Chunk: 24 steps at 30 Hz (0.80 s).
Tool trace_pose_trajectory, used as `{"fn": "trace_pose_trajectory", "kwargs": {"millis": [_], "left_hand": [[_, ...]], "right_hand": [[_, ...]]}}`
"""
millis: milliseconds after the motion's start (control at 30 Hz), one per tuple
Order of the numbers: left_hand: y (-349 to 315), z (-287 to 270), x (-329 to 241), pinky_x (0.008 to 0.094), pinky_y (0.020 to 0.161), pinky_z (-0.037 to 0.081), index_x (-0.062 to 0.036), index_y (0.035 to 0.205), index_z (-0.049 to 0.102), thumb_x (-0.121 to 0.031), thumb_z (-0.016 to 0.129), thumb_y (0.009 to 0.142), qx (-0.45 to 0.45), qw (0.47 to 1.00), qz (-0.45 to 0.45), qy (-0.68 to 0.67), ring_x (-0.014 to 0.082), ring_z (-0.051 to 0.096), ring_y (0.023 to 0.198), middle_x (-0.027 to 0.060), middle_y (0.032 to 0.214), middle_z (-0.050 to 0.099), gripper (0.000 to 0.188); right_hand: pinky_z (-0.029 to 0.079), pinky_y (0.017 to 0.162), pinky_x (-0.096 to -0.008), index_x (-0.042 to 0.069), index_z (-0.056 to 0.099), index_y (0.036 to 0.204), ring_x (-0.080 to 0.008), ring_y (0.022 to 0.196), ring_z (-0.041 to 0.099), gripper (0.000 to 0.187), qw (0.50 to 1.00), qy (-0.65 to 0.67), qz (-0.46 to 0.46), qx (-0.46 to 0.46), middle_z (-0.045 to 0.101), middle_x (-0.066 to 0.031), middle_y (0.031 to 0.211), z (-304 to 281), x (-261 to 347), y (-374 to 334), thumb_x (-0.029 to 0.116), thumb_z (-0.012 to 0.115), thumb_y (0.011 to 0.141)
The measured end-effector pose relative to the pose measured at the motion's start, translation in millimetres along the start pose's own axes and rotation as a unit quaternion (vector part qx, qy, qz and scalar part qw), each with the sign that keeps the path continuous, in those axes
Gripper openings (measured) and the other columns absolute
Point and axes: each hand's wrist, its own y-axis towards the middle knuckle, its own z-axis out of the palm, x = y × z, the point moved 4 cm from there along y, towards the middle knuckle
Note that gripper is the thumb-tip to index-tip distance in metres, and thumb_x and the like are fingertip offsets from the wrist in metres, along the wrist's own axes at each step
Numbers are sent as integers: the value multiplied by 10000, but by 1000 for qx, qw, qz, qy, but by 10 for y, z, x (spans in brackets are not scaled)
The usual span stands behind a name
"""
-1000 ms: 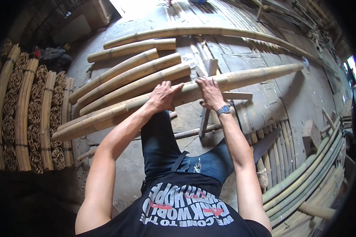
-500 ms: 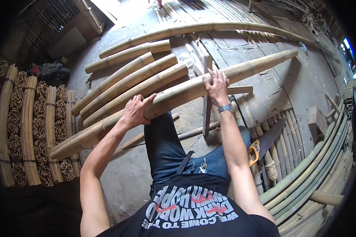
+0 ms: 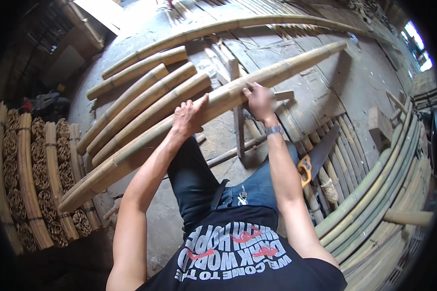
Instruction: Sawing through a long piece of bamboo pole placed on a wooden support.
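Observation:
A long, pale bamboo pole [image 3: 145,141] slants from my lower left to the far right, across my left thigh and against an upright wooden stake [image 3: 238,123]. My left hand [image 3: 188,117] is closed over its middle, thumb lying along the top. My right hand [image 3: 260,103], with a watch on the wrist, is at the pole's near side just right of the stake. Motion smears that hand, so its grip is unclear. Several shorter bamboo lengths [image 3: 148,99] lie beyond my left hand.
A handsaw [image 3: 304,172] with a yellow handle rests on bamboo slats by my right knee. Bundled split bamboo [image 3: 30,179] stands at left. Green bamboo poles [image 3: 369,194] curve along the right. Another long pole [image 3: 218,30] lies across the far floor.
My left hand has moved right along the pole, closer to my right hand. The pole's left end has come nearer to me. My right hand has drawn back toward the pole's near side.

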Motion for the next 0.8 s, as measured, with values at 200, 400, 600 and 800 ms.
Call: {"fn": "trace_pose_trajectory", "kwargs": {"millis": [200,400,600,800], "left_hand": [[151,94,-34,504,876,587,-289,1640,284,-154,974,516,-22,1000,-18,1,398,686,1045,197,1133,674,1325],[220,25,-104,498,867,584,-315,1644,258,-176,981,532,16,1000,-19,-10,394,692,1036,210,1119,671,1334],[211,62,-58,489,882,597,-285,1625,293,-211,976,567,9,999,-34,-26,395,689,1086,212,1165,660,1261],[318,-13,-318,492,857,591,-315,1634,292,-189,941,551,-8,999,-19,-40,391,702,1010,213,1118,656,1269]], "right_hand": [[483,1062,-474,13,711,1201,-401,1147,660,457,893,-127,236,-363,716,-243,1154,-1481,-1313,-1994,273,739,826],[440,1085,-581,92,679,1251,-414,1311,491,371,821,-399,408,-20,580,-175,1337,-1463,-2156,-3429,197,634,898],[423,966,-508,136,603,1261,-346,1160,577,284,847,-458,271,3,591,-142,1140,-1027,-2510,-3709,159,519,990],[465,887,-477,124,656,1216,-374,960,705,278,833,-461,305,28,732,-199,958,-1401,-2917,-3715,101,472,1009]]}}
